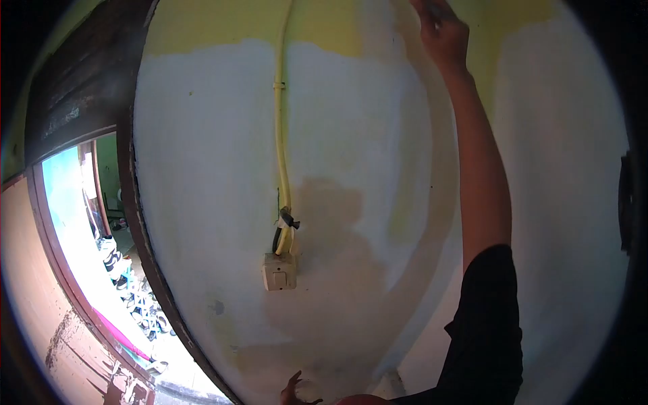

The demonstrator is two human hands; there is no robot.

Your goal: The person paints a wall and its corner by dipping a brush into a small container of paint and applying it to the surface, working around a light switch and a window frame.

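My right hand [444, 32] is raised against the wall at the top right, its fingers curled together. The top edge of the view cuts it off, and I cannot make out what it holds. Low in the view, my left hand [297, 391] shows only partly, with thumb and a finger spread apart in front of the wall; nothing clear lies between them. The wall [202, 148] has a pale white coat below and yellow paint [216, 27] along the top. A yellow cable [279, 135] runs down it to a switch box [279, 273], with dark tape near the box.
A dark door frame [138, 202] borders the wall on the left. Through the bright doorway, several shoes [135, 297] stand on a rack. A worn door panel [47, 283] is at the far left. A dark object [626, 202] sits at the right edge.
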